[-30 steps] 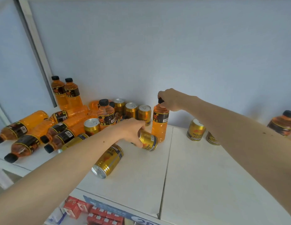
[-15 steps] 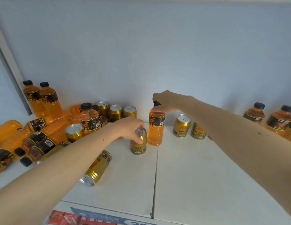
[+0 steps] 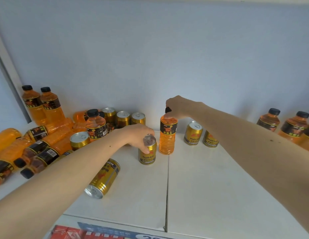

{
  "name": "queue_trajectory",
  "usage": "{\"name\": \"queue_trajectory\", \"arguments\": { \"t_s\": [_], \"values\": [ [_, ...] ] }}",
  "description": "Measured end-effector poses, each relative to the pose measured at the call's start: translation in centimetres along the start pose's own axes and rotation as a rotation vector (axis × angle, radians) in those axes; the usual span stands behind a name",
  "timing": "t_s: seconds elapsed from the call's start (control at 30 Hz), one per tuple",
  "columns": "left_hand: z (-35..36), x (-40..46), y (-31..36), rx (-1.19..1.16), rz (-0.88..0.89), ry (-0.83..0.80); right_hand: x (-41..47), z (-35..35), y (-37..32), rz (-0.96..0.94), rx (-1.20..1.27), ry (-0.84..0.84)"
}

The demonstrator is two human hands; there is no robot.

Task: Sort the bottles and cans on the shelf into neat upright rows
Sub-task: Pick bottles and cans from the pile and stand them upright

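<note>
Standing upright near the middle of the white shelf (image 3: 210, 187), a gold can (image 3: 147, 153) was held in the grip of the left hand (image 3: 139, 135), whose fingers curled over its rim from the left. A second earlier this can had lain tilted on its side under the same hand; half a second earlier it was already upright, and it had hardly shifted since. Just to its right, close but apart, stood an orange bottle (image 3: 168, 135), and the right hand (image 3: 178, 106) pinched its black cap from above, as it had in both earlier frames. Nearer and to the left, another gold can (image 3: 103, 180) lay on its side with its top toward the shelf's near edge, under the left forearm. Right of the held bottle, two gold cans (image 3: 193, 133) stood side by side by the far wall. Left of the hands were an upright bottle (image 3: 95, 125), three upright cans (image 3: 123, 118) along the far wall, one can (image 3: 79, 140) nearer, and a heap of bottles lying flat (image 3: 38, 149). Two bottles (image 3: 40, 104) stood in the far left corner, and further bottles (image 3: 291, 126) stood at the far right. Red packs (image 3: 67, 232) showed below the shelf's near edge.
</note>
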State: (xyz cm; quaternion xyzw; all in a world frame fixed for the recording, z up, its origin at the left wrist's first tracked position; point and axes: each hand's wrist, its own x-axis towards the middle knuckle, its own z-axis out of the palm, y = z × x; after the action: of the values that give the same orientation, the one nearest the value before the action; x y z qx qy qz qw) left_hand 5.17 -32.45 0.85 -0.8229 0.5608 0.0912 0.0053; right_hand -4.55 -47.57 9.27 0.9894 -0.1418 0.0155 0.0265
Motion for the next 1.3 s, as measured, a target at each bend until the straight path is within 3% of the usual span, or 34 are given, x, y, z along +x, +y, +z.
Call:
{"name": "queue_trajectory", "arguments": {
  "t_s": [0.3, 0.77, 1.17, 1.3],
  "values": [
    [-1.1, 0.7, 2.1, 0.11, 0.02, 0.034, -3.4, -0.2, 3.3, 0.106, 0.092, 0.017],
    [-1.3, 8.1, 16.1, 0.082, 0.219, 0.153, -16.5, -1.4, 16.3, 0.397, -0.006, 0.01],
    [-0.4, 16.4, 26.5, 0.069, 0.098, 0.196, -19.8, -0.8, 28.9, 0.276, -0.119, -0.003],
    [0.0, 17.6, 28.1, 0.097, 0.053, 0.181, -19.8, -0.6, 31.7, 0.249, -0.058, -0.001]
  ]
}}
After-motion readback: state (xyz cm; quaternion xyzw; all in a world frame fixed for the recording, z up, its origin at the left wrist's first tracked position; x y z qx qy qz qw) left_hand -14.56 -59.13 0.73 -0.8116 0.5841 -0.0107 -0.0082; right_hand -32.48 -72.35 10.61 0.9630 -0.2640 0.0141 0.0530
